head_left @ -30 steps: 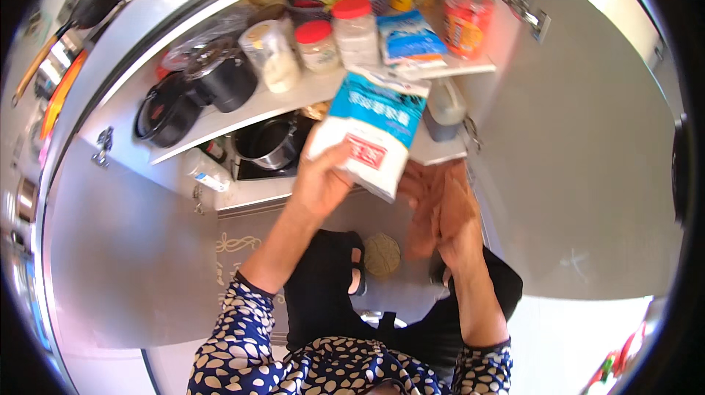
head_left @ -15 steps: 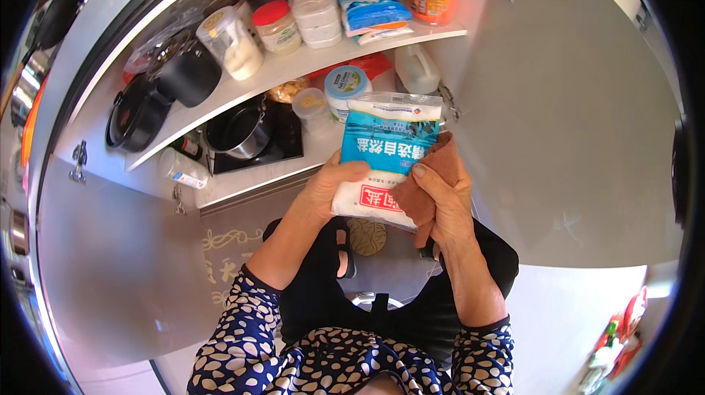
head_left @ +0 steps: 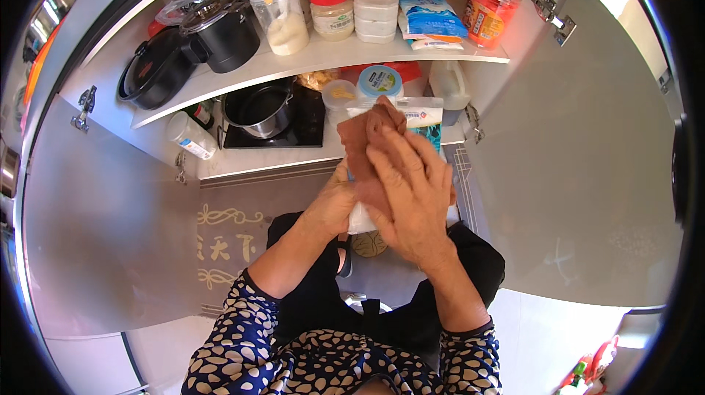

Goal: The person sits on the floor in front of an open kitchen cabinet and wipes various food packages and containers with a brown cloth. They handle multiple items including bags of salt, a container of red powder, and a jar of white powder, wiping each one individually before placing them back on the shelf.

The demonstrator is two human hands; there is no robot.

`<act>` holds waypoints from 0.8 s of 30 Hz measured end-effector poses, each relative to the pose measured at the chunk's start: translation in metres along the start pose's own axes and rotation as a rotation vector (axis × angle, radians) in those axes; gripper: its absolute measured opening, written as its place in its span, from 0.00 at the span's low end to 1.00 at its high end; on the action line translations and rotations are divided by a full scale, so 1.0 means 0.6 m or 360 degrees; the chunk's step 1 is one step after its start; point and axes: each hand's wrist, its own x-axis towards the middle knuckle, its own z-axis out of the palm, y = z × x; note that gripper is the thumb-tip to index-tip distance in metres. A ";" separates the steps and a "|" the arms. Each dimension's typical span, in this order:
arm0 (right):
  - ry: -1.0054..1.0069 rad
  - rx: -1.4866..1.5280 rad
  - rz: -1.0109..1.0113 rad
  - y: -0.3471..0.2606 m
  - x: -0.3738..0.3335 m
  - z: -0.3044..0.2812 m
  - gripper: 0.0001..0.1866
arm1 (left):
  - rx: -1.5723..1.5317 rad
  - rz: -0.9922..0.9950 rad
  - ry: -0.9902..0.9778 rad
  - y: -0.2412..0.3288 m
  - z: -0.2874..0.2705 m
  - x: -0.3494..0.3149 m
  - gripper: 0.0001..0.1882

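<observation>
A plastic bag of salt (head_left: 424, 114), white with a teal panel, is held in front of the cabinet by my left hand (head_left: 334, 204), which grips its left side. Across its front lies a brown cloth (head_left: 357, 141) that hides most of the bag. My right hand (head_left: 413, 200) presses the cloth against the bag, its fingers bent over the fabric and pointing up and left. Part of my left fingers is hidden behind the bag and cloth.
Red-lidded jars (head_left: 332, 13), a blue packet (head_left: 433, 15) and black pots (head_left: 224, 35) stand on the upper shelf (head_left: 308, 63). Below are a steel pot (head_left: 261, 112) on a black cooktop (head_left: 312, 127) and a blue-lidded tub (head_left: 380, 80). Open cabinet doors (head_left: 580, 174) flank me.
My right hand has moved from the bag's right edge onto its front, spreading the cloth over it. The head view has shifted, so the shelves sit further right and lower.
</observation>
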 end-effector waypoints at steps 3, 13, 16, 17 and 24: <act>0.0173 0.0068 0.0152 0.026 0.028 0.011 0.29 | 0.0393 0.0111 -0.0269 0.025 0.001 -0.021 0.32; 0.0037 0.0160 -0.0116 -0.013 0.060 0.024 0.26 | 0.0722 0.0616 -0.0582 0.039 -0.023 0.002 0.29; -0.0095 0.0235 -0.0272 -0.029 0.062 0.038 0.26 | 0.1262 0.0756 -0.0449 0.044 -0.011 -0.010 0.28; -0.0117 0.0252 -0.0318 -0.029 0.061 0.042 0.26 | 0.1115 0.0715 -0.0441 0.040 -0.023 -0.004 0.31; 0.0161 0.0303 -0.0038 0.010 0.076 0.072 0.25 | 0.0569 0.0123 -0.0150 0.042 -0.021 -0.024 0.40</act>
